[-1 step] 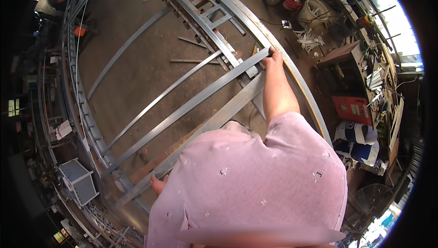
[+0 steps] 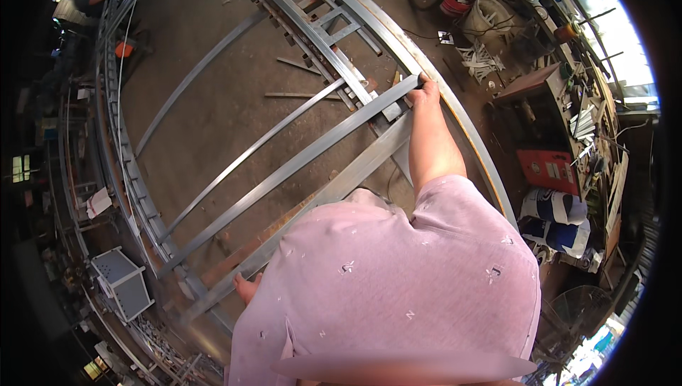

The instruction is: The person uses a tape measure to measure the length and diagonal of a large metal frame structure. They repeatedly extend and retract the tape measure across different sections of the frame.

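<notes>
A long grey metal tube [image 2: 298, 155] lies slantwise across the rails of a steel frame. At its far right end, my right hand [image 2: 426, 92] is closed around the tip of the tube, thumb on the edge. Nearer to me a wider metal beam [image 2: 362, 166] runs almost parallel. My left hand [image 2: 246, 289] is at the lower left, closed on the edge of that beam; part of it is hidden by my sleeve. Beyond the tube, a thinner shiny bar [image 2: 249, 150] also spans the frame.
A curved-looking steel rail [image 2: 465, 120] passes on my right, and a notched rail [image 2: 142, 191] on my left. Loose bars [image 2: 302, 95] lie on the floor. At right stand a red-fronted cabinet [image 2: 547, 169], sacks [image 2: 558, 233] and a white bucket [image 2: 490, 17]. A person [image 2: 89, 1] is at the far left.
</notes>
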The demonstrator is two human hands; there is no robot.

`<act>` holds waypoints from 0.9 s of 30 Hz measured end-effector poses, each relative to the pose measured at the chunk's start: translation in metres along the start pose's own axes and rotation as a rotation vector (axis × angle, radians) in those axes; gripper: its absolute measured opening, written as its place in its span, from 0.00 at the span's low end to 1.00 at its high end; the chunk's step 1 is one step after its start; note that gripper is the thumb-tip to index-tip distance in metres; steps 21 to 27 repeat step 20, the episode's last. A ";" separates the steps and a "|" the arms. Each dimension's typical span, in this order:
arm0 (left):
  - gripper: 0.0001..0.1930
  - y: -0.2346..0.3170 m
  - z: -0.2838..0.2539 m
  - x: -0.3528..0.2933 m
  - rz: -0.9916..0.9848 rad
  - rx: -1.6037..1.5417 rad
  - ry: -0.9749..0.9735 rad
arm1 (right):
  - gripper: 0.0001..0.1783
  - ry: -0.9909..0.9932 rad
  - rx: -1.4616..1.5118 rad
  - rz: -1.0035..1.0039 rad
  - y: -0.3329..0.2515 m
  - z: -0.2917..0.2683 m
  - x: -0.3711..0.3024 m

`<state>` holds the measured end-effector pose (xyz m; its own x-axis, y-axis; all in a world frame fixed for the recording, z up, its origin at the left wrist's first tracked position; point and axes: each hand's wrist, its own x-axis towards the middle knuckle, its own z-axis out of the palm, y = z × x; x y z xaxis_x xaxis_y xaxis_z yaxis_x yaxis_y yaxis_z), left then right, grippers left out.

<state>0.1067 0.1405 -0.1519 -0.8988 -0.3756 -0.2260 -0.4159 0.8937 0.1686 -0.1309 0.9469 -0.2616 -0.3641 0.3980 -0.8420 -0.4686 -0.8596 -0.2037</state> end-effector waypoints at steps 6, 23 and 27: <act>0.44 0.007 -0.003 0.003 -0.053 0.021 -0.014 | 0.10 0.038 0.031 -0.071 0.000 0.001 -0.006; 0.46 0.011 -0.003 0.000 -0.042 0.042 -0.022 | 0.19 -0.023 -0.060 -0.092 0.003 0.011 -0.028; 0.46 0.011 -0.003 0.000 -0.042 0.042 -0.022 | 0.19 -0.023 -0.060 -0.092 0.003 0.011 -0.028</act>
